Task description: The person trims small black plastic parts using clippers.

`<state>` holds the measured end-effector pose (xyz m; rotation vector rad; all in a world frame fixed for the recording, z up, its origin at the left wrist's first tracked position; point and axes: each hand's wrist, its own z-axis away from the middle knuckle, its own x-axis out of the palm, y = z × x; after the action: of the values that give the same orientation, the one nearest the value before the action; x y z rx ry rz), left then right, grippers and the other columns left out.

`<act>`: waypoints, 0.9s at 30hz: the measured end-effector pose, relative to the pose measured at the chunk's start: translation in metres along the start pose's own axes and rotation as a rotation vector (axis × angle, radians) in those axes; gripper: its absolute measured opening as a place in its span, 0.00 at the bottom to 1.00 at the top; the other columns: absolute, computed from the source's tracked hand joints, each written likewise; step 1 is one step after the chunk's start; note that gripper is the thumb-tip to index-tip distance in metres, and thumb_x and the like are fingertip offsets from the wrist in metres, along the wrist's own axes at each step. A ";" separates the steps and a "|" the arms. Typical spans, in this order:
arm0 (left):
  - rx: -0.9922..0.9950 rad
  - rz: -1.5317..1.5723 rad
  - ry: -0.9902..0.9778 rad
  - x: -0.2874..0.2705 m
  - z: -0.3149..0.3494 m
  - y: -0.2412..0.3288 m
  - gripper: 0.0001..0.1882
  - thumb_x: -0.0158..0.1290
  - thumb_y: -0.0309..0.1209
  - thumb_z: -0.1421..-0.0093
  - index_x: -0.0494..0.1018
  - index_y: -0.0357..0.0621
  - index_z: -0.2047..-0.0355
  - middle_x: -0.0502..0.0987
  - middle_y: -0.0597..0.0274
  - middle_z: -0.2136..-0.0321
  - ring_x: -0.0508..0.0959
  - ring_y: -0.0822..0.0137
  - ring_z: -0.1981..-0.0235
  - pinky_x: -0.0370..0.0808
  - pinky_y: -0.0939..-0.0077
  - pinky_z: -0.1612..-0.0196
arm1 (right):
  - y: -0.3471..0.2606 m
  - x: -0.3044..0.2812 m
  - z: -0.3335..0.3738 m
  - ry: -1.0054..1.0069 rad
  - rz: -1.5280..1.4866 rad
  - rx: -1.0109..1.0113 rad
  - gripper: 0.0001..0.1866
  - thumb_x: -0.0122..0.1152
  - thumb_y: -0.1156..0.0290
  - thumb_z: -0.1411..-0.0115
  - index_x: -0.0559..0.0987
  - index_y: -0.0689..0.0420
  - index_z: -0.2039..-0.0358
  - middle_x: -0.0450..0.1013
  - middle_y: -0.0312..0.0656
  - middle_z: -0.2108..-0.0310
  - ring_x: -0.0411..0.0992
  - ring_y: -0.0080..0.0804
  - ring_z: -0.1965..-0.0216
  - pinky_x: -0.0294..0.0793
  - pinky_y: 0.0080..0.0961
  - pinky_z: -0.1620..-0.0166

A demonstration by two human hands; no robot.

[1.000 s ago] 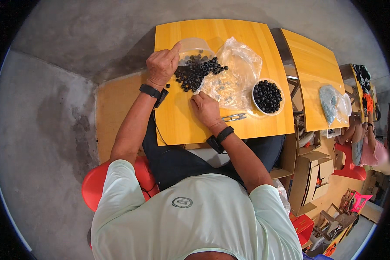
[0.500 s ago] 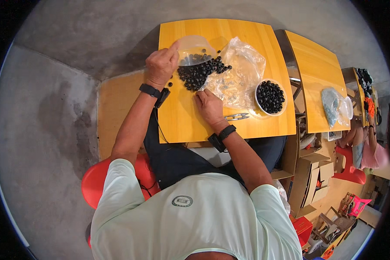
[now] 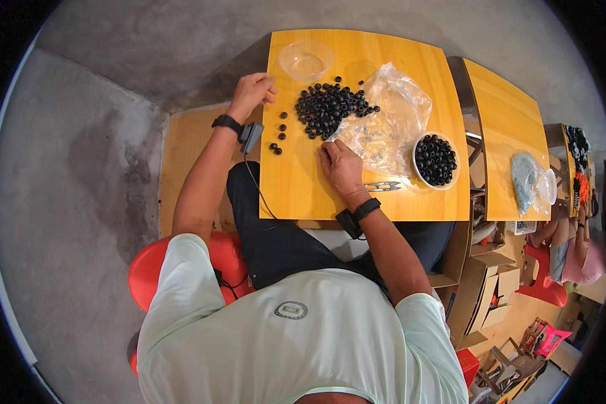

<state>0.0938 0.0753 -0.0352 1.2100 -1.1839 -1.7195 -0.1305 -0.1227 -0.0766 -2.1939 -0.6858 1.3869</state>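
A loose pile of black beads (image 3: 324,108) lies on the yellow table (image 3: 303,192). My left hand (image 3: 251,93) hovers at the table's left edge beside the pile, empty, its fingers loosely bent and partly apart. Beyond it stands an empty clear plastic bowl (image 3: 306,62). At the near side of the pile, my right hand (image 3: 341,165) is closed on the corner of a crumpled clear plastic bag (image 3: 392,121); its fingertips are partly hidden. A second tub (image 3: 418,176), full of black beads, sits right of the bag. Small metal thread snips (image 3: 382,186) lie beside my right hand.
Several stray beads (image 3: 282,128) lie near the table's left edge. Another yellow table (image 3: 501,121) to the right carries a bag of bluish pieces (image 3: 522,182). Cardboard boxes (image 3: 481,293) stand on the floor, and a person in pink (image 3: 581,262) sits farther right.
My left hand has let go of the clear bowl, which now stands upright at the far left, and has drawn back toward the table edge. My right hand stays at the bag's corner.
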 end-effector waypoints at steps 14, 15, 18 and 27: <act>0.240 -0.276 0.102 0.052 0.122 -0.061 0.32 0.38 0.48 0.30 0.53 0.41 0.33 0.53 0.45 0.32 0.46 0.50 0.29 0.45 0.59 0.30 | -0.004 -0.003 0.001 -0.006 0.012 -0.029 0.05 0.61 0.69 0.43 0.77 0.56 0.69 0.71 0.44 0.73 0.74 0.46 0.71 0.74 0.38 0.70; 0.244 -0.275 0.100 0.053 0.122 -0.058 0.32 0.38 0.48 0.30 0.53 0.41 0.33 0.53 0.45 0.32 0.46 0.50 0.29 0.45 0.59 0.30 | -0.004 -0.003 0.000 -0.009 0.004 -0.046 0.06 0.61 0.70 0.44 0.76 0.56 0.68 0.71 0.45 0.73 0.74 0.47 0.71 0.74 0.38 0.69; 0.298 -0.614 0.080 0.061 0.131 -0.051 0.33 0.38 0.47 0.31 0.52 0.40 0.33 0.53 0.45 0.32 0.46 0.48 0.29 0.42 0.54 0.30 | -0.010 -0.007 -0.001 -0.045 0.024 -0.049 0.08 0.59 0.72 0.46 0.76 0.56 0.64 0.72 0.46 0.72 0.74 0.47 0.69 0.74 0.38 0.67; 0.245 0.099 0.024 0.062 0.130 -0.053 0.28 0.38 0.38 0.30 0.53 0.41 0.33 0.56 0.53 0.33 0.57 0.60 0.33 0.56 0.69 0.34 | 0.004 -0.015 0.027 0.089 -0.505 0.309 0.16 0.49 0.76 0.42 0.76 0.58 0.54 0.69 0.34 0.74 0.66 0.25 0.77 0.67 0.23 0.72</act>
<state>-0.0514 0.0719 -0.0852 1.2874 -1.4476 -1.5153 -0.1601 -0.1321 -0.0796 -1.6784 -0.8544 1.0456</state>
